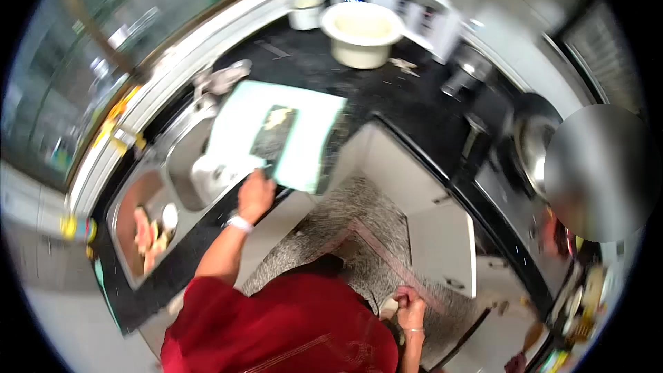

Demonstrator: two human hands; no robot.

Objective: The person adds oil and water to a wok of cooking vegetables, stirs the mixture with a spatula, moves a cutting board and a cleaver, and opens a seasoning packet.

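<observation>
Gripping the cleaver (269, 144) at eleven o'clock, our left hand (255, 195) should keep it level; right hand (410, 307): grip, can't tell.

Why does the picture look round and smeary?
Head view: black corners frame a round picture, as a very wide lens gives; in the head view, the left hand and cleaver are blurred, probably by motion; the green board looks washed out in the head view.
</observation>
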